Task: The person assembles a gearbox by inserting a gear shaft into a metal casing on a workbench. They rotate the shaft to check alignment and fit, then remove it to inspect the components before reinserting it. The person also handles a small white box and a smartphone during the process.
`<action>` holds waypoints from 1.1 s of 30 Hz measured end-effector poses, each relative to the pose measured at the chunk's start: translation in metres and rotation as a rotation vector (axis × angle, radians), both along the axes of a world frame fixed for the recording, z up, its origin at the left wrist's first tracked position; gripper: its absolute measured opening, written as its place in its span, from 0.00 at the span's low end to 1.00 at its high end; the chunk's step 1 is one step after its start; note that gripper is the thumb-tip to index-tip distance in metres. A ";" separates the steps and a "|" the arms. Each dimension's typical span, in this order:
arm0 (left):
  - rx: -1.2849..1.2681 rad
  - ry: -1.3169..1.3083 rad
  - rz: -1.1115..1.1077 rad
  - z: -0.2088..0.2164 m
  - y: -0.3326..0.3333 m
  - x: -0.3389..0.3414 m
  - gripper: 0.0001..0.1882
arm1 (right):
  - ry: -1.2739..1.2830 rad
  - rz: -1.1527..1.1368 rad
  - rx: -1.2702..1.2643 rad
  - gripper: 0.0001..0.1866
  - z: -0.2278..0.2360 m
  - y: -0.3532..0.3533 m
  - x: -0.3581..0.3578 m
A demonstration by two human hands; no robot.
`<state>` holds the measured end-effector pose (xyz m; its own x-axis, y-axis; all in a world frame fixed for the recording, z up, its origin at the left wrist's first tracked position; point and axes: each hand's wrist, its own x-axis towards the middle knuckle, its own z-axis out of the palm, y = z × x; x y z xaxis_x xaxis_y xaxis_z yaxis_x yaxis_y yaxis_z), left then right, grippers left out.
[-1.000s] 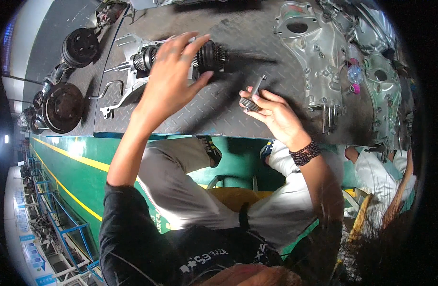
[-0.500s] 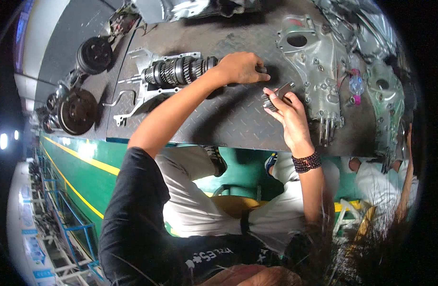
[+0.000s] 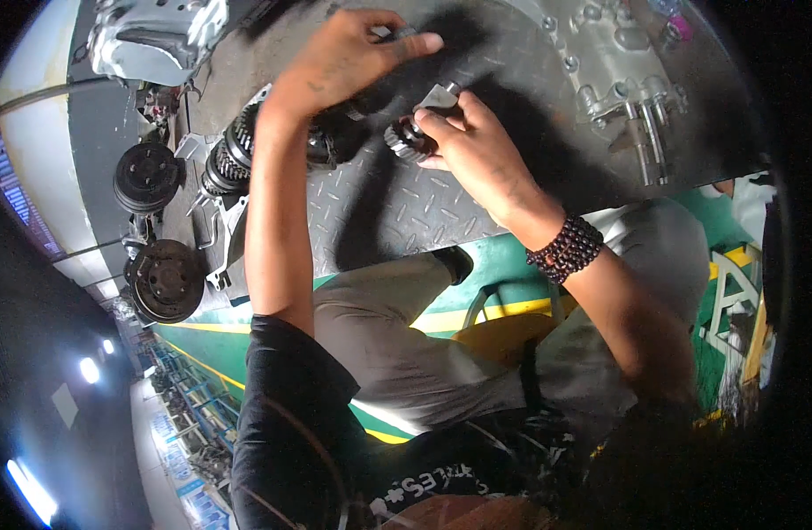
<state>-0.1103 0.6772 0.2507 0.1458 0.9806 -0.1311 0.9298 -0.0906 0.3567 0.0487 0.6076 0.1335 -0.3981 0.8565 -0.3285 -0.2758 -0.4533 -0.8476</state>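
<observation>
In my right hand, closed with thumb and fingers, is a small toothed gear on a short shaft, with a flat metal bracket beside it. My left hand is farther off over the table, its fingers curled and its thumb stretched out to the right. A small metal part shows between those fingers; its shape is mostly hidden. Left of my left forearm lies a gear shaft assembly in an open metal housing, partly covered by the arm.
The work surface is a dark tread-plate table. A cast housing with protruding rods lies at the right. Two round drums stand at the left, and a silver casting at the far left. Green floor shows below the edge.
The view has turned, so the table things appear shifted and tilted. My right hand has brought the gear nearer my left forearm. My left hand is raised away from the gear shafts.
</observation>
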 end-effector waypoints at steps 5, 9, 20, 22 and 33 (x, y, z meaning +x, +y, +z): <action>-0.155 -0.048 0.075 0.037 -0.007 0.031 0.23 | 0.196 0.063 -0.064 0.15 0.010 -0.015 -0.006; -0.199 -0.084 0.134 0.036 -0.012 0.032 0.25 | 0.321 0.068 -0.166 0.14 0.004 -0.020 -0.023; -0.087 0.300 0.133 0.067 -0.026 0.063 0.29 | 0.159 -0.333 -0.066 0.13 -0.013 -0.052 -0.112; -0.159 0.097 0.137 0.050 -0.010 0.040 0.28 | 0.091 -0.397 -0.046 0.12 -0.005 -0.059 -0.115; -0.185 -0.141 0.140 0.040 -0.016 0.037 0.25 | -0.146 -0.407 0.242 0.15 -0.007 -0.035 -0.108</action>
